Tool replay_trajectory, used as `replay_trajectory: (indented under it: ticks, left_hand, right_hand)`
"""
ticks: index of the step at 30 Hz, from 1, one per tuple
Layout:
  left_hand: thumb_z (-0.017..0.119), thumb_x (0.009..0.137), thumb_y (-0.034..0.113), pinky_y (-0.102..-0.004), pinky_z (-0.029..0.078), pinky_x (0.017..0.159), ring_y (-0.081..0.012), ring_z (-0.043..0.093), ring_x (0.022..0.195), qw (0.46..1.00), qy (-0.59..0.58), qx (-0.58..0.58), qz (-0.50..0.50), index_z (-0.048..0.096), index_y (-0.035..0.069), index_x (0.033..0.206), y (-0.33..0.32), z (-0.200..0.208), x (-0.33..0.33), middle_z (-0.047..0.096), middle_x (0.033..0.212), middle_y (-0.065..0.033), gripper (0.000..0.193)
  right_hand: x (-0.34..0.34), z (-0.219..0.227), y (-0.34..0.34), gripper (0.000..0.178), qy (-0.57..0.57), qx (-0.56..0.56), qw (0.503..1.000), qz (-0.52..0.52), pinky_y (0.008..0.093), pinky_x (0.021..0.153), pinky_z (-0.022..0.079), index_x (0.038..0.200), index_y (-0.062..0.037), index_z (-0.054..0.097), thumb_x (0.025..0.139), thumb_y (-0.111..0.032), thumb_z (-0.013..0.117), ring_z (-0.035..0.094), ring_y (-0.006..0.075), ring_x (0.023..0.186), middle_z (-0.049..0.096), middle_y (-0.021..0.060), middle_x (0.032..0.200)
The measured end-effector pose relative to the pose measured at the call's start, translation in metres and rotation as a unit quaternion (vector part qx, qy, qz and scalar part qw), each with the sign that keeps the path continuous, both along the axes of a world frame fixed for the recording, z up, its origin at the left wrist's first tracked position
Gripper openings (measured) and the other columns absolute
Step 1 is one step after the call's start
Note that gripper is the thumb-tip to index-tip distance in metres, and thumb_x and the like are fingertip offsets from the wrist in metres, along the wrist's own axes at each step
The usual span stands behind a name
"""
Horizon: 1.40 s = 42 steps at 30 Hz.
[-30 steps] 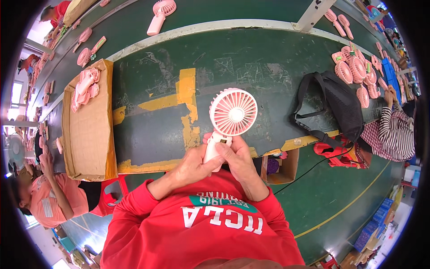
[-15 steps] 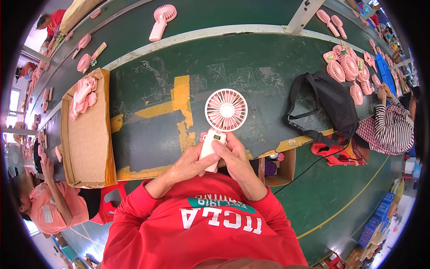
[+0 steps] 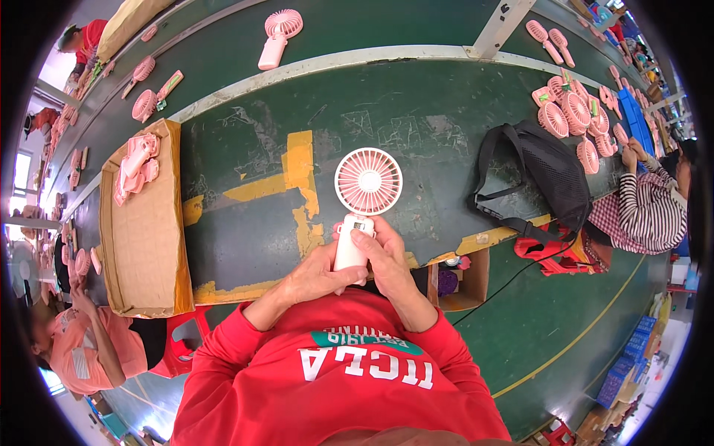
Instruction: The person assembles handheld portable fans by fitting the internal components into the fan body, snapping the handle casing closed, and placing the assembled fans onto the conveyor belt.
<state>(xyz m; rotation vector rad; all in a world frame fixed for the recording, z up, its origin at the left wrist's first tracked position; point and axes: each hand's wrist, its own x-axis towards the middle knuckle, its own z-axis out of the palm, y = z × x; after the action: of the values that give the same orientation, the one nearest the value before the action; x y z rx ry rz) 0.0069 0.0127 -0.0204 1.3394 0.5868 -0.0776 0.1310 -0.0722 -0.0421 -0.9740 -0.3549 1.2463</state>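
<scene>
A pink and white handheld fan [image 3: 368,181] is held upright in front of my chest, over the near edge of the bench. My left hand [image 3: 324,273] wraps the lower part of its handle from the left side. On the other side, my right hand [image 3: 385,256] grips the handle, its thumb pressed on the front just under a small dark display. The fan's round head points away from me, with its grille facing up. My fingers behind the handle are mostly hidden.
At left a cardboard tray [image 3: 149,245] holds pink plastic parts [image 3: 137,167]. A black bag [image 3: 535,175] lies at right, near a pile of pink fans [image 3: 576,111]. Another pink fan [image 3: 280,37] lies beyond the metal rail. Co-workers sit at both sides.
The fan has shifted slightly left in the view, and my left hand has moved a little up its handle. At far left, the co-worker's hands now have a pink fan by them.
</scene>
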Motion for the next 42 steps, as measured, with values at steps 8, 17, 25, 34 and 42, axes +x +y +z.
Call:
replay_trajectory:
  ticks: [8, 17, 25, 34, 42]
  left_hand:
    - [0.056, 0.089, 0.020, -0.0209, 0.040, 0.052, -0.0067, 0.049, 0.055, 0.993, -0.039, -0.025, 0.109, 0.057, 0.001, 0.096, 0.047, 0.025, 0.004, 0.063, 0.076, -0.0038, 0.020]
    - [0.058, 0.086, 0.031, -0.0433, 0.050, 0.065, -0.0346, 0.065, 0.070, 0.760, 0.088, 0.575, 0.290, 0.056, 0.003, 0.106, 0.189, 0.043, 0.017, 0.063, 0.075, -0.0214, 0.035]
    - [0.057, 0.083, 0.024, -0.0474, 0.051, 0.064, -0.0392, 0.063, 0.075, 0.534, 0.166, 0.796, 0.232, 0.052, 0.002, 0.100, 0.357, -0.026, 0.047, 0.063, 0.086, -0.0203, 0.028]
    - [0.050, 0.092, 0.034, -0.0473, 0.049, 0.065, -0.0393, 0.061, 0.085, 0.475, 0.240, 0.836, 0.133, 0.056, 0.003, 0.115, 0.579, -0.090, -0.131, 0.062, 0.101, -0.0221, 0.040]
    - [0.048, 0.094, 0.032, -0.0438, 0.047, 0.075, -0.0397, 0.059, 0.091, 0.542, 0.351, 0.745, 0.166, 0.058, -0.001, 0.109, 0.528, -0.097, -0.056, 0.062, 0.098, -0.0233, 0.037]
  right_hand:
    - [0.040, 0.004, 0.042, 0.036, -0.163, 0.021, 0.982, 0.094, 0.0298, 0.084, 0.048, 0.122, 0.0016, 0.049, 0.096, -0.023, 0.050, 0.060, 0.0166, 0.097, 0.060, 0.0107, 0.112]
    - [0.069, -0.021, 0.111, 0.026, -0.361, -0.064, 0.930, -0.002, 0.0244, 0.060, 0.051, 0.112, 0.0007, 0.056, 0.096, -0.017, 0.047, 0.062, 0.0120, 0.070, 0.065, 0.0084, 0.090]
    - [0.072, -0.028, 0.110, 0.019, -0.412, -0.055, 0.909, -0.043, 0.0240, 0.053, 0.050, 0.108, -0.0025, 0.057, 0.094, -0.010, 0.048, 0.060, 0.0094, 0.061, 0.065, 0.0061, 0.081]
    - [0.069, -0.024, 0.126, 0.014, -0.380, 0.021, 0.924, -0.019, 0.0283, 0.051, 0.049, 0.106, -0.0033, 0.053, 0.092, -0.006, 0.049, 0.057, 0.0147, 0.054, 0.060, 0.0085, 0.075]
    - [0.077, -0.037, 0.118, 0.011, -0.448, 0.041, 0.889, -0.080, 0.0319, 0.049, 0.046, 0.102, -0.0023, 0.051, 0.092, -0.004, 0.047, 0.056, 0.0170, 0.051, 0.058, 0.0088, 0.073]
